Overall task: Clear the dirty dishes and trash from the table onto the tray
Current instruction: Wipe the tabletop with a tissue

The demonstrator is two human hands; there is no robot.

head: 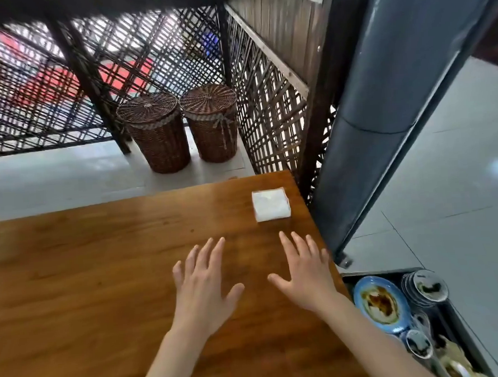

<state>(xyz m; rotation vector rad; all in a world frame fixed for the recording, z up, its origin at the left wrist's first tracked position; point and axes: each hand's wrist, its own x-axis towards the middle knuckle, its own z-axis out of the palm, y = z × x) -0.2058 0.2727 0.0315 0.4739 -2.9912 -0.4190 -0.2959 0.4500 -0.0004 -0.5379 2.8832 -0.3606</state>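
My left hand (205,284) and my right hand (304,272) are stretched out flat, palms down, fingers spread, over the wooden table (86,271). Neither holds anything. A white pack of napkins (271,204) lies on the table's far right corner, just beyond my right fingertips. Below the table's right edge sits a dark tray (451,316) holding a blue plate (380,304) with brown sauce, a stack of small dishes (426,288), another small dish (419,344) and some crumpled trash at the bottom right.
Two lidded wicker baskets (157,132) (211,122) stand on the tiled floor beyond the table. A dark lattice screen (269,108) and a grey metal duct (388,98) rise close to the table's right corner.
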